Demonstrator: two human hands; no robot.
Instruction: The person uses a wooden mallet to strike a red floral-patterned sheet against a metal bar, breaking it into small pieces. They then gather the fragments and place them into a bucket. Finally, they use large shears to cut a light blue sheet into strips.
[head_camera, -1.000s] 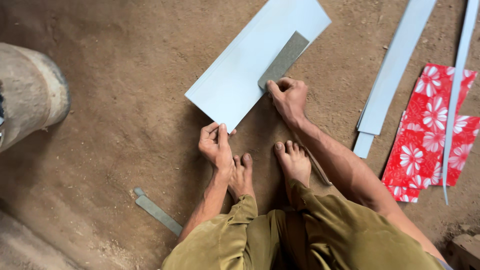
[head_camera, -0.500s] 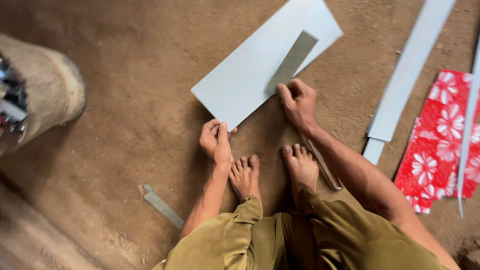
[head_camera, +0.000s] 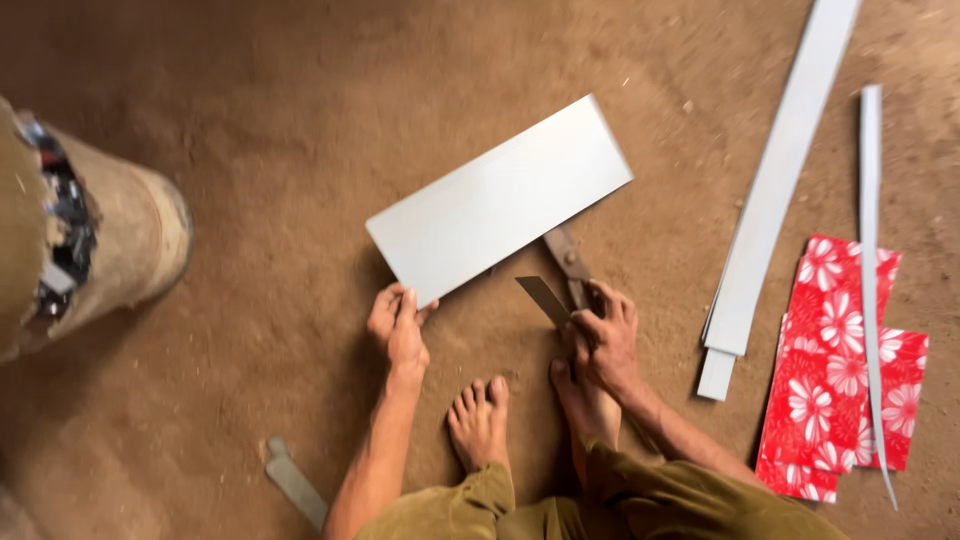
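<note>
The person squats barefoot on the dirt floor, and the left hand is pinched shut on the near corner of a pale grey metal sheet, thumb on top and fingers curled underneath the edge. The right hand is closed around the handles of a pair of tin snips, knuckles up, with the rusty blades pointing away from the body toward the sheet's long near edge. A short dark offcut strip sticks out just beside the right hand's fingers, touching or nearly touching the snips; I cannot tell which.

The sheet lies flat on the ground just beyond both hands, set at a slant so that its near left corner sits in the left hand and its far right corner points away up the floor. The snips' tips meet its lower edge roughly midway along. It is a long plain rectangle, smooth, matte and light grey, with clean straight edges.

Both bare feet rest between the hands, close to the body. To the right lie long grey metal strips and a red flowered sheet. A rounded drum stands at the left, and a small grey scrap lies near the left forearm.
</note>
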